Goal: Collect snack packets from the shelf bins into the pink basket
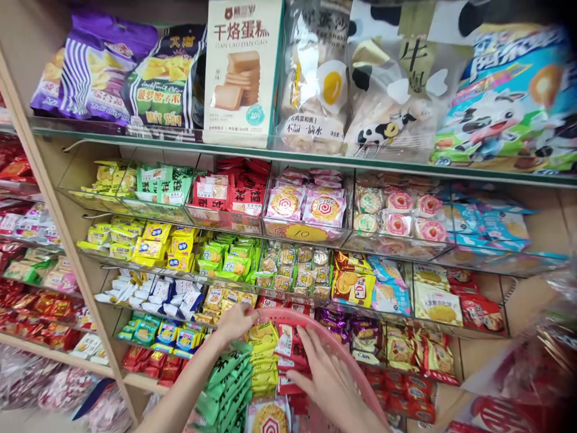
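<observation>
A pink plastic basket (360, 367) with a perforated rim is low in front of me, in the head view. My left hand (237, 322) has its fingers closed at the basket's far-left rim. My right hand (327, 376) reaches inside with fingers spread, touching a column of red snack packets (286, 364); part of that column is hidden under the hand. To the left of these are a column of yellow packets (264, 361) and overlapping green packets (228, 382). A clear-fronted biscuit packet with a pink spiral (269, 418) lies nearest me.
Behind the basket, tiered bins hold wrapped snacks, including spiral biscuits (283, 203) and green packets (237, 261). Large snack bags and a cake box (241, 78) stand on the green-edged top shelf (193, 143). A wooden upright (58, 228) divides off more shelves at left. Plastic-wrapped goods (509, 397) fill the lower right.
</observation>
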The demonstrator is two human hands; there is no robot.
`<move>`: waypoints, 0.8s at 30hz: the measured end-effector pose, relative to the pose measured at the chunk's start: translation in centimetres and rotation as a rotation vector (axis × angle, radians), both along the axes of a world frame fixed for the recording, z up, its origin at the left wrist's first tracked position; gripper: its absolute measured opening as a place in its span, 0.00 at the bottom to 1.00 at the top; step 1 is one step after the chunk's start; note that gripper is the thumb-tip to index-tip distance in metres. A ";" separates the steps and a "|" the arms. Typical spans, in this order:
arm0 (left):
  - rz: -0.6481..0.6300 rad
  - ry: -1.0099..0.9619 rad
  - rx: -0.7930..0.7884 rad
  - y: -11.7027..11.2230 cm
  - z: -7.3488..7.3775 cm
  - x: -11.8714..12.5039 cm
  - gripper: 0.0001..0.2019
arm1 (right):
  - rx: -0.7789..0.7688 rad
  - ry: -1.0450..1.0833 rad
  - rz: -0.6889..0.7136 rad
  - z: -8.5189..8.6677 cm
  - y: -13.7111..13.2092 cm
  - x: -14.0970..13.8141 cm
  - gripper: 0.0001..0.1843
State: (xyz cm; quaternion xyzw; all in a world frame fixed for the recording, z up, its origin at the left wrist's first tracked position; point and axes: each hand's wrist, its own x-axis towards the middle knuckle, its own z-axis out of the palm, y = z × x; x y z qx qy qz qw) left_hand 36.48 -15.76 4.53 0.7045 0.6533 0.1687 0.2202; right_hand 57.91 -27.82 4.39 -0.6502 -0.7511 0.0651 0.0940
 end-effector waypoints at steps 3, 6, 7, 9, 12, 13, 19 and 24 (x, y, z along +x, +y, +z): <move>0.005 0.004 0.005 0.3 -0.6 -0.1 0.18 | 0.073 0.067 0.025 2.4 0.1 0.9 0.35; -0.006 -0.003 0.000 0.6 -0.8 -0.2 0.19 | 0.262 0.113 0.062 6.9 0.7 1.7 0.30; -0.010 -0.006 -0.003 0.6 -0.8 -0.2 0.19 | 0.341 0.121 0.090 8.7 1.1 1.9 0.28; -0.012 -0.009 -0.014 0.7 -0.8 -0.2 0.19 | 0.508 0.127 0.180 12.7 2.3 2.1 0.24; -0.006 -0.017 -0.039 0.7 -0.6 -0.1 0.19 | 0.704 0.108 0.263 18.3 4.9 1.9 0.16; -0.005 -0.024 -0.047 0.6 -0.6 -0.1 0.19 | 0.744 0.111 0.247 19.8 6.0 1.7 0.14; -0.005 -0.027 -0.043 0.6 -0.4 -0.3 0.19 | 0.669 0.134 -0.137 24.6 12.0 -0.1 0.11; 0.011 -0.037 -0.050 0.9 -1.0 -1.1 0.20 | 0.597 0.127 -0.216 24.9 13.9 -1.5 0.13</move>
